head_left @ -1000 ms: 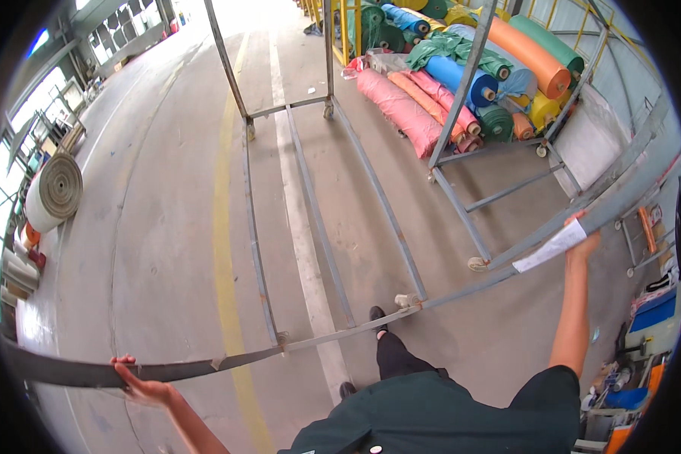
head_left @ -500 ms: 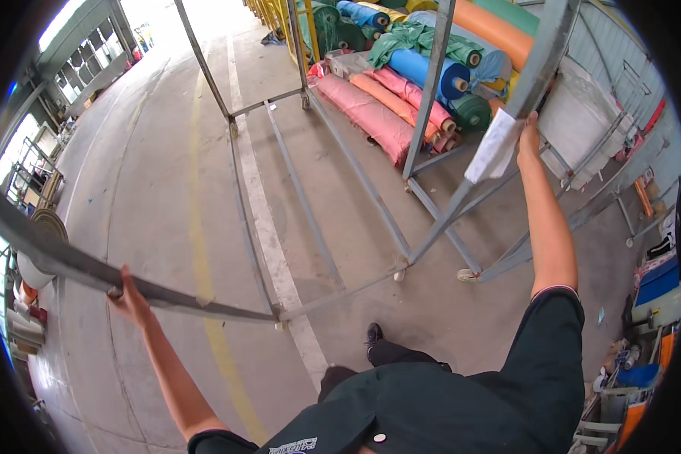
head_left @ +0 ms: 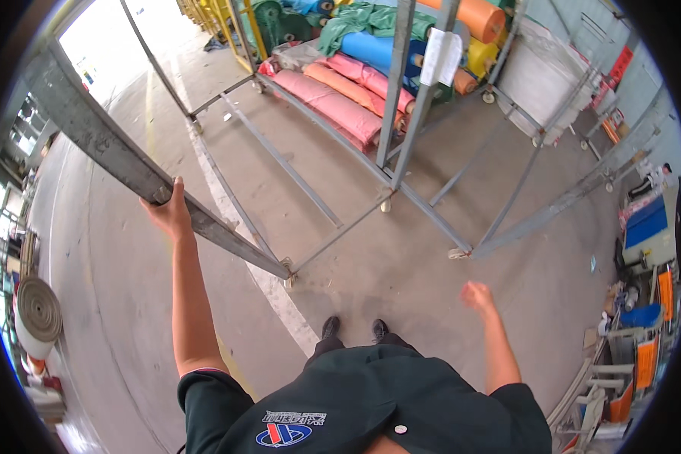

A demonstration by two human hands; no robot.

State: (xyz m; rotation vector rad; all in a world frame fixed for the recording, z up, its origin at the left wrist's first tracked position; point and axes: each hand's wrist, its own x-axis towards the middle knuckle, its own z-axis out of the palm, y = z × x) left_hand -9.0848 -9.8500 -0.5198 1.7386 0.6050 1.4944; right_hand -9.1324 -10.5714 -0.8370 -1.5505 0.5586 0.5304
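Note:
My left hand (head_left: pixel 168 214) is wrapped round a grey steel post (head_left: pixel 102 144) of a wheeled metal frame cart. The cart's base (head_left: pixel 280 159), made of open rails, lies low in front of me. My right hand (head_left: pixel 477 296) hangs in the air over the floor, apart from the frames and blurred, so its fingers do not show clearly. A white paper sheet (head_left: pixel 440 57) is fixed to another upright at the cart's right corner. A second grey frame cart (head_left: pixel 461 175) stands close against it on the right, its near caster (head_left: pixel 458 253) on the floor.
Coloured fabric rolls (head_left: pixel 333 102) are stacked behind the cart, with a large white sack (head_left: pixel 545 79) right of them. Chairs (head_left: pixel 643 363) and loose items crowd the right edge. A big coiled roll (head_left: pixel 39 310) stands at the left. A white line (head_left: pixel 287 318) crosses the floor.
My right hand has let go of the papered post and dropped lower. My left hand still grips its post. The view has shifted, and my feet now stand side by side.

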